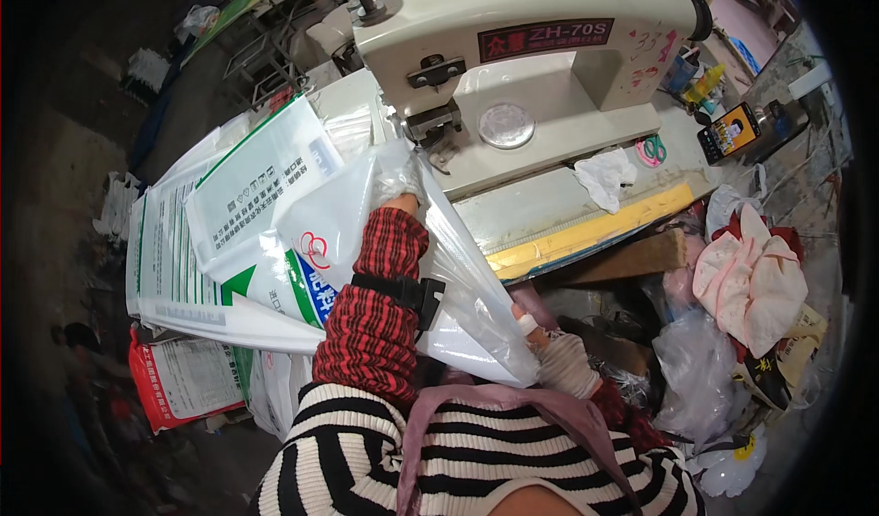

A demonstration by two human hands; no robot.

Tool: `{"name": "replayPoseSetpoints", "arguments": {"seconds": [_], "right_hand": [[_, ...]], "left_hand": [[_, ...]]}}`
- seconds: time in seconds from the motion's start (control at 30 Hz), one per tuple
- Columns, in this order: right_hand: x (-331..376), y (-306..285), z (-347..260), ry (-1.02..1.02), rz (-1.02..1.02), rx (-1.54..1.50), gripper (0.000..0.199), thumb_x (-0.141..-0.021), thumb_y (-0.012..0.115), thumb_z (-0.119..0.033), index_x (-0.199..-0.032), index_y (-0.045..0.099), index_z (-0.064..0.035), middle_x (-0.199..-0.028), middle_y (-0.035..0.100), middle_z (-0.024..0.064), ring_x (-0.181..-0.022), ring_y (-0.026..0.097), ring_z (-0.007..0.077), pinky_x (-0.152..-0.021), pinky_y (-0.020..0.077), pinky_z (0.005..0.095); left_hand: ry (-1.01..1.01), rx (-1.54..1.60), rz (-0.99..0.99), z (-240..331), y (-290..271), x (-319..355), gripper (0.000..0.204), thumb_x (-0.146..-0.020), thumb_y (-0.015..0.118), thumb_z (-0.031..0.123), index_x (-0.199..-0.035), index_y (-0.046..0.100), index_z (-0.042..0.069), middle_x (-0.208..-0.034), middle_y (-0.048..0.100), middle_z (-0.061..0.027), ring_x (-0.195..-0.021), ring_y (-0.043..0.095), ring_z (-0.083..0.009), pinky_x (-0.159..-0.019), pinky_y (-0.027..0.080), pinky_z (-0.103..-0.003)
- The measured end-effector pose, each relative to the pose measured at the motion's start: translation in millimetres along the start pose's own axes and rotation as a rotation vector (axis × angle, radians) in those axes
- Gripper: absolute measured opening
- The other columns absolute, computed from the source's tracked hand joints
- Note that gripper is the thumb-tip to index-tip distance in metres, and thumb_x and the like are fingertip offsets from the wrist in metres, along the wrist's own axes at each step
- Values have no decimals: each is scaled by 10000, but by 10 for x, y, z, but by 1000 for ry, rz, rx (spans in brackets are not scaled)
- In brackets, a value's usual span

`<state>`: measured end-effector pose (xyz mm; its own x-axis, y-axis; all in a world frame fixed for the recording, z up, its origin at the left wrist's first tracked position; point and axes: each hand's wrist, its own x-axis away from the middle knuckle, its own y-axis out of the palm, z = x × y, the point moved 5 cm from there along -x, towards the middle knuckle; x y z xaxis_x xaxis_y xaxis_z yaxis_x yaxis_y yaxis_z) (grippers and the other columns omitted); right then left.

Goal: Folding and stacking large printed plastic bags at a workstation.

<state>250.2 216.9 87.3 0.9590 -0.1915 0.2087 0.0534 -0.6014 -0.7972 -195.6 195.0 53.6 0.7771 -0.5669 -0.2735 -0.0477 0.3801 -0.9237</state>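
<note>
The place is a crowded workshop, with a cream sewing machine [540, 67] standing on a worn table [586, 228]. In front of the machine head lies a white woven bag [320, 241], and its open mouth faces the needle area. A clear plastic liner [476, 315] sits in this bag and comes out of the mouth. The left hand [398, 191] is pushed inside the liner near the machine, so I cannot tell if it is clenched or released. The right hand [558, 356], in a knit glove, grasps the lower corner of the liner and pulls it tight. More printed bags [183, 269] lie flat under the first one, at the left. On the table there are a crumpled tissue [604, 175], pink scissors [651, 150] and a phone [730, 131]. At the right a pile of pink cloth [746, 278] rests among plastic wraps.
</note>
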Motion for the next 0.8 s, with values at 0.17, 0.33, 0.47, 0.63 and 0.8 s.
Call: {"name": "replayPoseSetpoints", "arguments": {"seconds": [0.17, 0.33, 0.47, 0.63, 0.8], "right_hand": [[-673, -36, -273, -100, 65, 113, 690, -835, 538, -304, -1461, 263, -214, -759, 642, 143, -689, 644, 319, -653, 510, 405], [-1623, -41, -741, -189, 90, -23, 565, -881, 497, -218, -1419, 330, -173, -779, 634, 210, -681, 623, 380, -626, 488, 482], [-2366, -252, -743, -135, 68, -83, 535, -888, 508, -218, -1390, 358, -112, -796, 627, 236, -702, 620, 387, -655, 490, 470], [-2497, -295, -649, -214, -51, -338, 679, -840, 589, -181, -1422, 279, -21, -1120, 578, 279, -977, 596, 373, -851, 485, 365], [-2365, -181, -612, -165, -173, -605, 801, -798, 601, -175, -1452, 172, -1, -1259, 468, 334, -1095, 523, 404, -918, 441, 358]], "left_hand": [[-334, 27, -160, -25, -173, 85, 369, -916, 416, 268, -1102, 606, 12, -985, 633, -243, -891, 630, -392, -833, 478, -455], [-150, -57, -56, -1215, -500, 130, 351, -871, 483, 231, -1099, 625, 5, -1004, 647, -217, -939, 616, -384, -822, 488, -449], [499, -497, -430, -1143, -1005, 930, 434, -892, 471, 244, -1260, 500, 15, -1102, 618, -219, -1004, 598, -374, -897, 473, -409], [147, -152, -566, -290, -1223, 1932, 424, -870, 553, 205, -1246, 505, 15, -1141, 595, -181, -1047, 560, -286, -916, 445, -376], [-270, 150, -622, 55, -1713, 1649, 431, -847, 635, 165, -1231, 510, 16, -1181, 572, -142, -1091, 521, -199, -936, 417, -343]]}}
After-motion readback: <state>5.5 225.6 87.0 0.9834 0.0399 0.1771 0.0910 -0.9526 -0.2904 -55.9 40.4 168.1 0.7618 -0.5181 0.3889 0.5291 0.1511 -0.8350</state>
